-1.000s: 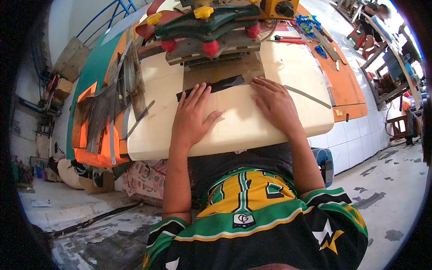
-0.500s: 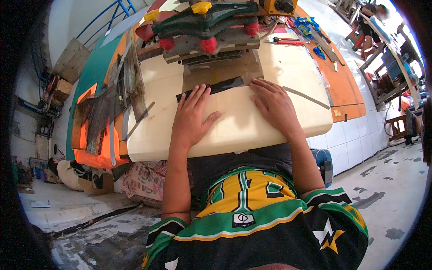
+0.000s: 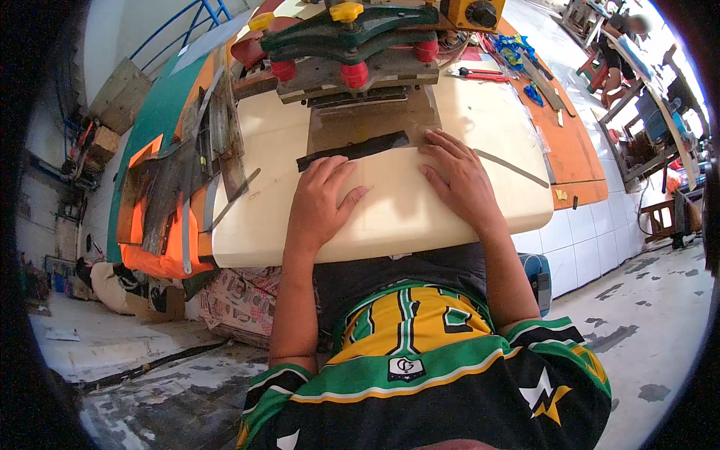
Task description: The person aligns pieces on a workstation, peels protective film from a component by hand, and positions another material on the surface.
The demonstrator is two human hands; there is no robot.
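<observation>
A thin black strip [image 3: 364,150] lies slantwise across the near edge of a flat brownish sheet [image 3: 352,124], which runs back under the head of a press [image 3: 360,75]. My left hand [image 3: 322,199] rests on the cream board [image 3: 397,217], its fingertips at the strip's near edge and its thumb spread away. Flat on the board to the right lies my right hand [image 3: 456,176], fingers stretched out close to the sheet's near right corner, apart from the strip. Neither hand grips anything that I can see.
Worn flat strips [image 3: 176,187] are piled over orange material at the left. A thin dark strip [image 3: 512,166] lies right of my right hand. A red cutter [image 3: 480,74] and blue wrapping [image 3: 514,51] sit at the back right. Another person [image 3: 619,56] sits far right.
My left fingers have drawn back slightly toward me, uncovering more of the black strip. My right hand has barely moved. The view has shifted a little.
</observation>
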